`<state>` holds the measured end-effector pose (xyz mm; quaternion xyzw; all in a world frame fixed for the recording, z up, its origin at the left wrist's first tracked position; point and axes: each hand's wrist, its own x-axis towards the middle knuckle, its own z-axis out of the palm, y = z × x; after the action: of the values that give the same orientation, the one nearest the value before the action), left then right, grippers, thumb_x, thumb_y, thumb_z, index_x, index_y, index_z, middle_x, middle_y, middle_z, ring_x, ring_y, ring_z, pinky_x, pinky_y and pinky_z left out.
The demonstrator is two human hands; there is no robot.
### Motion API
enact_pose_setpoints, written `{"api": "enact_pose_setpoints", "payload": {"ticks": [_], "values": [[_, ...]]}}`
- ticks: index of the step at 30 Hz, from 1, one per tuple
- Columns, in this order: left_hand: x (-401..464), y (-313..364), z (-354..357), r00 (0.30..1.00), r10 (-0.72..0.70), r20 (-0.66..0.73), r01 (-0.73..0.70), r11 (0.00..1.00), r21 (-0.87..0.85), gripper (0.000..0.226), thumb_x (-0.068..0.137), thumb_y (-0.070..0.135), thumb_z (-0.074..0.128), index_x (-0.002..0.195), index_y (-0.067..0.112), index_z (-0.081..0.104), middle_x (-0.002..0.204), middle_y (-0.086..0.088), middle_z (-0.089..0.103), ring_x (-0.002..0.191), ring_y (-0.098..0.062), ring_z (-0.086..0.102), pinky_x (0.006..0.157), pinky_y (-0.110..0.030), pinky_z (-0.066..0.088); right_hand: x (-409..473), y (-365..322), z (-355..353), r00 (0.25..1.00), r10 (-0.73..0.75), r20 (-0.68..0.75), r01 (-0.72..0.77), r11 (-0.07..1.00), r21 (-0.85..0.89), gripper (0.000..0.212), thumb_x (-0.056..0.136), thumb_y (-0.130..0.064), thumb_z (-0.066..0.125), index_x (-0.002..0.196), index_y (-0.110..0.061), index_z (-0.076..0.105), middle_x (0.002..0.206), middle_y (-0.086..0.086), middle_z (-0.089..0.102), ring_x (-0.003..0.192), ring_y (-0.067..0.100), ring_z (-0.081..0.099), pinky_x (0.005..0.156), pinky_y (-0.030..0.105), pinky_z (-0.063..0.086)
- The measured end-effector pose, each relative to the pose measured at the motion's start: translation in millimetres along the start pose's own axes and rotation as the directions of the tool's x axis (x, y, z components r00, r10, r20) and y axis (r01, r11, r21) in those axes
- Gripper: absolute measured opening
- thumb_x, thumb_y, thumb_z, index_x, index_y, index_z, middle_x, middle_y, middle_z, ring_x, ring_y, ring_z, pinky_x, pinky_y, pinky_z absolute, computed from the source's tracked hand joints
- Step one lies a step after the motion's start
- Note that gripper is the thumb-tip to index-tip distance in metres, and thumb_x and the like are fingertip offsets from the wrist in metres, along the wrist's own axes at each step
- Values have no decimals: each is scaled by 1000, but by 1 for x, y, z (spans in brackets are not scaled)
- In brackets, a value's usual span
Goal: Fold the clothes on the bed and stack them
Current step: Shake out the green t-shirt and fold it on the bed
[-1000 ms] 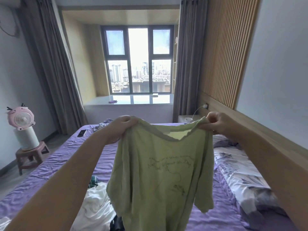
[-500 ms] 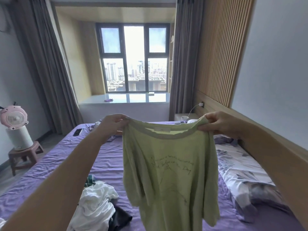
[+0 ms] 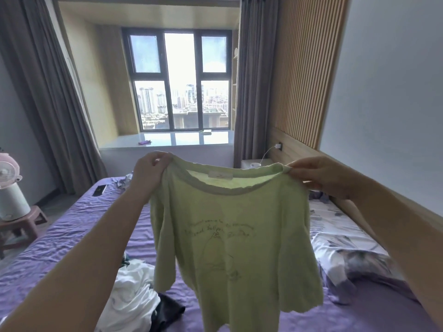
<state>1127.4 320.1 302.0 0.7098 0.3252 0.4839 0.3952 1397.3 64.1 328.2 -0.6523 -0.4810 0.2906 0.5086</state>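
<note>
A light green T-shirt with dark handwriting printed on it hangs in the air over the purple bed. My left hand grips its left shoulder and my right hand pinches its right shoulder, so the neckline is stretched between them with the label showing. A crumpled white garment and a dark garment lie in a heap on the bed below my left arm. The shirt hides the bed behind it.
A patterned pillow lies along the wooden headboard on the right. A dark phone and a small bundle of cloth sit at the bed's far end. A pink fan stands on a stool to the left.
Both hands have spread the shirt wider and held it up flatter, so its neckline is taut and its sleeves hang open. The view has tilted up a little.
</note>
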Motion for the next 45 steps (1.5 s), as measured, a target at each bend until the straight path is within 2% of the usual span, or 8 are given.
{"api": "enact_pose_setpoints", "payload": {"ticks": [5,8,13,22,28,31,39,45], "values": [[-10,-7,1,997,-17,77,13,999,51,12,94,32,54,90,29,64,95,0,62,86,-19,56,80,-34,44,-6,16,1,979,-8,-206,22,998,66,14,95,-12,49,93,-7,62,67,12,59,56,18,64,60,33,59],[-22,-11,9,977,-40,211,27,998,65,18,93,32,56,78,35,65,85,5,65,77,-14,57,74,-32,47,-6,41,25,998,35,-60,-41,994,-103,19,92,-13,54,111,-8,56,93,13,65,81,20,66,77,34,55],[-51,-9,23,911,-30,410,16,999,36,16,95,21,55,83,24,65,81,10,63,73,-3,57,64,-12,45,0,107,120,981,128,147,-93,970,-223,42,84,-11,67,121,-18,48,122,12,54,94,13,55,71,15,47],[-65,9,2,902,-74,424,121,989,-86,11,92,26,58,85,21,66,70,11,66,63,-4,61,60,-17,51,-3,153,212,972,83,219,-16,957,-291,79,85,-11,65,147,-26,18,151,-3,25,136,11,28,101,20,32],[-58,35,-20,884,-26,466,107,983,-149,15,80,39,62,80,25,68,74,8,66,69,-8,61,69,-25,53,9,148,197,995,94,17,-95,991,90,62,87,13,38,136,-26,39,135,-7,40,128,40,38,99,52,35],[-54,45,-23,882,-20,470,108,981,-161,14,84,36,61,79,26,69,75,7,66,70,-10,62,72,-28,53,13,142,190,998,62,-1,-61,978,202,45,92,8,41,122,-24,49,134,0,48,124,21,47,94,30,42],[-53,50,-13,917,-43,396,110,983,-148,12,91,28,59,88,19,67,77,3,67,70,-11,62,74,-29,53,-15,141,193,888,-11,459,-150,938,313,35,83,-9,65,117,-9,63,114,12,65,106,22,60,96,38,46],[-50,45,-21,958,-65,280,111,982,-151,14,91,27,61,82,21,70,76,2,67,69,-13,62,77,-34,53,-27,139,187,997,62,48,-75,937,343,10,89,-11,60,94,-6,68,74,8,62,70,19,57,69,36,49]]}}
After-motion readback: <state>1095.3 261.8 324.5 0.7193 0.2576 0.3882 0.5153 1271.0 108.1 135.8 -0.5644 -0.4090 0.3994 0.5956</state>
